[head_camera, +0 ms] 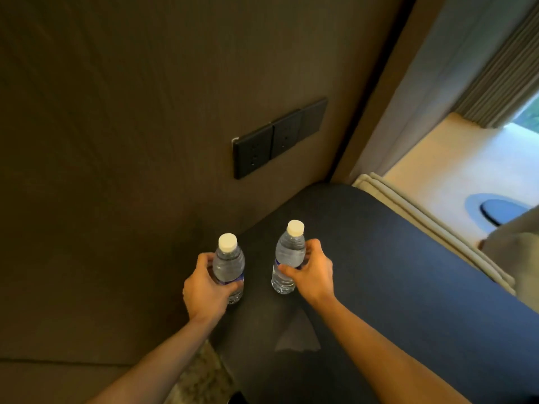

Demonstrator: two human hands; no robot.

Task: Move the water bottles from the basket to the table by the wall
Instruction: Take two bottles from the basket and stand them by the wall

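Observation:
Two clear water bottles with white caps stand upright on the dark table [393,272] that runs along the brown wall. My left hand [204,290] is wrapped around the left bottle [229,263] near the table's wall-side edge. My right hand [313,272] grips the right bottle [288,255] around its middle, a little farther in. The bases of both bottles appear to rest on the tabletop. No basket is in view.
A black socket panel [277,138] is set in the wall above the bottles. Beyond the table's far right edge lie a folded beige cloth [408,211], a pale floor and a grey curtain [501,80]. A faint triangular mark [297,336] shows on the tabletop between my forearms.

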